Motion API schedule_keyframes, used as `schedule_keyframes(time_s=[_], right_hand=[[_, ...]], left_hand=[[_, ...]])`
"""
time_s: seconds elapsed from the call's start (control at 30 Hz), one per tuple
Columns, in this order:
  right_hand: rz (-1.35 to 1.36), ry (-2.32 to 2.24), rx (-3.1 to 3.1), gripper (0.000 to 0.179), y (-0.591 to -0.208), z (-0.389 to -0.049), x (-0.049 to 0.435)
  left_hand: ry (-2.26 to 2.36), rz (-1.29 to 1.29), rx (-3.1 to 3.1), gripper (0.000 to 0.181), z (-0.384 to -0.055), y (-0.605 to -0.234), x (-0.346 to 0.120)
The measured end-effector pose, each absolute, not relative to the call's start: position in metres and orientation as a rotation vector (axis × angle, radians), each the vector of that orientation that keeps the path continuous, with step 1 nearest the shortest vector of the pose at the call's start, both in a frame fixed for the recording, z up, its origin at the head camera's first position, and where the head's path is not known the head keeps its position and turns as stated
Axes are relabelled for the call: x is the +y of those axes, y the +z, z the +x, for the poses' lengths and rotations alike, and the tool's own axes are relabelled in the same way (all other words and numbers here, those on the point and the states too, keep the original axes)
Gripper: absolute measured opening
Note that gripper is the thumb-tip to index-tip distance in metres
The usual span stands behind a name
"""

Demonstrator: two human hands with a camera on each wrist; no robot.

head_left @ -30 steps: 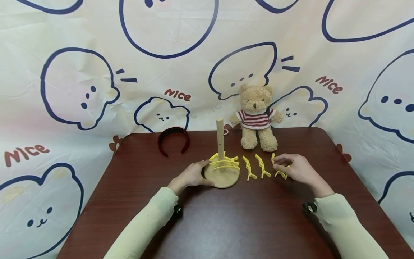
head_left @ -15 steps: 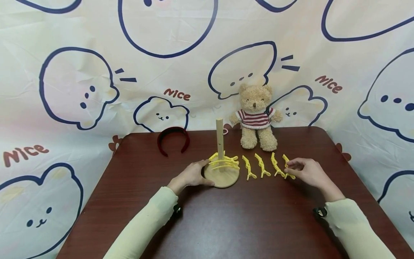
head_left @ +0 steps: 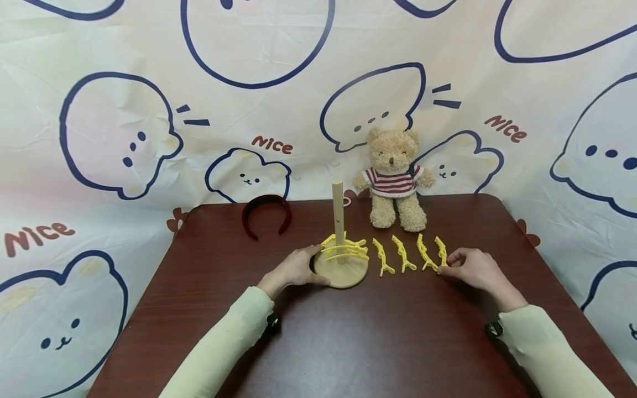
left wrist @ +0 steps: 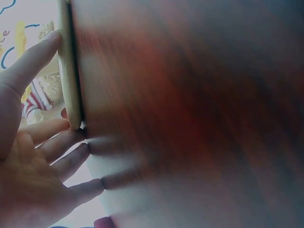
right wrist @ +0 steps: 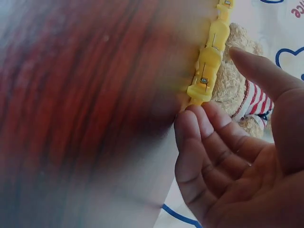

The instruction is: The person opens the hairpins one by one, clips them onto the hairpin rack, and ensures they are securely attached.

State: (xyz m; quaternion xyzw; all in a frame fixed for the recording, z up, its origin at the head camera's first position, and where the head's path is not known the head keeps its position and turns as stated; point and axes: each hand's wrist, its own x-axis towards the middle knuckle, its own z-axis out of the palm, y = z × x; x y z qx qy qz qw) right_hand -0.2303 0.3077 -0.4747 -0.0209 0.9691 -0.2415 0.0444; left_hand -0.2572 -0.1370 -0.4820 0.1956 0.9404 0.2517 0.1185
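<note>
My left hand (head_left: 293, 266) holds the round base (head_left: 343, 276) of a wooden stand by its left side, with the thumb and fingers spread around the rim. A post (head_left: 338, 215) rises from this base, and several yellow hair clips (head_left: 344, 251) lie about its foot. To the right, more yellow clips lie in a row on the table. My right hand (head_left: 475, 270) is at the rightmost hair clip (head_left: 440, 250), its near end between the thumb and the curled fingers. In the right wrist view, my fingertips touch the yellow hair clip (right wrist: 204, 78).
Behind the row sits a teddy bear (head_left: 395, 182) in a striped shirt. A dark red headband (head_left: 266, 213) lies at the back left of the brown table (head_left: 343, 342). A printed cloth (head_left: 293, 121) hangs behind the table.
My right hand has moved right, from the clip before it to the rightmost one, uncovering the third clip and then the upper part of the last. The left hand stays on the base.
</note>
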Motion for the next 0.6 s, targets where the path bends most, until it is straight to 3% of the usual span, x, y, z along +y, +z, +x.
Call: schedule_keyframes(time_s=[0.6], right_hand=[[0.056, -0.612, 2.938, 0.06, -0.472, -0.235, 0.33]], left_hand=[[0.736, 0.584, 2.754, 0.1, -0.258, -0.482, -0.137]])
